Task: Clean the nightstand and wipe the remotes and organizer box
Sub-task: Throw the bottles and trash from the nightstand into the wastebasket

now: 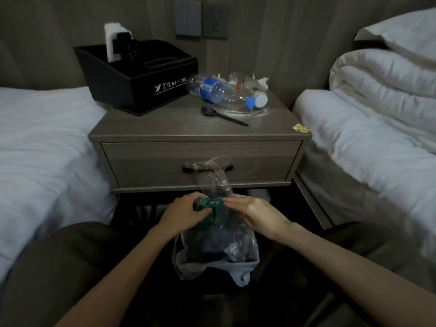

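On the tabletop (151,126), the organizer box (135,74) is the landmark. The strip in front of it, toward the drawer edge, lies bare and open for a hand. To its right, a toppled bottle (219,92), crumpled wrappers (247,81) and a black spoon (221,115) crowd the surface, with white powder scattered around them.

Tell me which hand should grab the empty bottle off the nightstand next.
Probably the right hand. The bottle lies on the nightstand's right half, nearer that side, and the left hand is clutching the green cloth.
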{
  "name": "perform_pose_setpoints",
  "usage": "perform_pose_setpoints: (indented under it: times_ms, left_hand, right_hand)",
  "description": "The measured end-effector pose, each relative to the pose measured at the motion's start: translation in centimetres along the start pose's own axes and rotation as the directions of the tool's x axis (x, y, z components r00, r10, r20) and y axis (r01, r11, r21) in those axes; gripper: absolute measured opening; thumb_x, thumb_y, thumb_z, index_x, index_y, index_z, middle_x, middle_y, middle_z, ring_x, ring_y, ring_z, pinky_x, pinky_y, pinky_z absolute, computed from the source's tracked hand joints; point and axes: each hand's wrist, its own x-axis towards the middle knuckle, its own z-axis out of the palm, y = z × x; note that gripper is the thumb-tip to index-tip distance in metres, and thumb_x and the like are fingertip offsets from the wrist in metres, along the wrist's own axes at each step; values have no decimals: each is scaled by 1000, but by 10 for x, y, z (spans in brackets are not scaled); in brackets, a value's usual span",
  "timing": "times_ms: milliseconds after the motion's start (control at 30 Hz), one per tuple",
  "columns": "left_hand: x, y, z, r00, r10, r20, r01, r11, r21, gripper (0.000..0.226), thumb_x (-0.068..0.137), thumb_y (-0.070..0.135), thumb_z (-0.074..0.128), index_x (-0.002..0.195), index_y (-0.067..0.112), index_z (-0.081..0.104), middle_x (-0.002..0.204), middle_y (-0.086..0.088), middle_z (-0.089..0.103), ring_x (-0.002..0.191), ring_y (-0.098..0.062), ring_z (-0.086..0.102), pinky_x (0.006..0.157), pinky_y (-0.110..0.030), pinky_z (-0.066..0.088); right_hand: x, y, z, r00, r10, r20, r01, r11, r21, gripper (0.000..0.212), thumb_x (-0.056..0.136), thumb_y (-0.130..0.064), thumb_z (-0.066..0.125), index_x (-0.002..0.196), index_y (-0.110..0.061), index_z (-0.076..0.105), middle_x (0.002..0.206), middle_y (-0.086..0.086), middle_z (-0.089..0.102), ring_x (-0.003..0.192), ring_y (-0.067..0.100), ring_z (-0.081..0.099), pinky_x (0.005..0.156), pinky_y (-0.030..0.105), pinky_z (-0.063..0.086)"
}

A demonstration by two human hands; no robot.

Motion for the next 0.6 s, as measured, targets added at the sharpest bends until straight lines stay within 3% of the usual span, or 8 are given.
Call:
perform_pose_setpoints:
  times_ms: [133, 267, 400, 500, 533, 600]
  left_hand:
    - [13, -10, 26, 992, -124, 19, 125, 988, -88, 39, 87, 39, 66, 123, 24, 60, 118, 3, 66, 107, -16, 62, 88, -27, 49]
    - [21, -24, 45, 976, -180, 122, 193, 976, -103, 50, 88, 46, 63, 130, 20, 56, 129, -2, 61, 118, -21, 58, 98, -31, 47]
    - [29, -35, 41, 968, -237, 80, 241, 969, -53, 51, 87, 47, 63, 129, 19, 57, 129, 0, 61, 119, -20, 57, 97, -31, 47]
    - [37, -43, 31, 957, -291, -16, 290, 956, -54, 41, 90, 39, 62, 123, 16, 58, 129, -7, 57, 113, -23, 58, 85, -29, 47]
    - [39, -45, 29, 955, -294, -31, 292, 955, -62, 41, 90, 37, 61, 124, 15, 57, 130, -9, 55, 113, -24, 57, 86, -30, 47]
    - [41, -47, 28, 955, -297, -25, 295, 953, -68, 46, 90, 35, 61, 131, 14, 53, 135, -12, 52, 118, -27, 54, 92, -33, 47]
  right_hand:
    - [10, 2, 31, 994, 57, -96, -48, 995, 91, 45, 81, 14, 59, 121, -5, 66, 124, 8, 65, 117, 23, 56, 100, 20, 36]
    - [19, 1, 56, 949, 256, -184, -199, 939, 282, 41, 77, 14, 61, 111, -6, 72, 114, 7, 71, 109, 18, 61, 95, 10, 35]
    - [23, -2, 71, 912, 408, -39, -355, 834, 423, 36, 80, 12, 58, 105, -8, 74, 105, 5, 73, 100, 13, 66, 83, 0, 40]
    - [24, 6, 81, 897, 370, 241, -439, 808, 393, 29, 81, 6, 60, 104, -8, 71, 107, 6, 72, 102, 17, 65, 91, 21, 50]
    - [25, 9, 82, 874, 357, 330, -467, 803, 370, 27, 83, 4, 60, 104, -8, 70, 108, 6, 71, 104, 17, 64, 91, 22, 50]
    - [29, 12, 80, 858, 362, 365, -487, 800, 351, 21, 86, 0, 59, 101, -9, 70, 104, 4, 71, 103, 16, 65, 88, 20, 49]
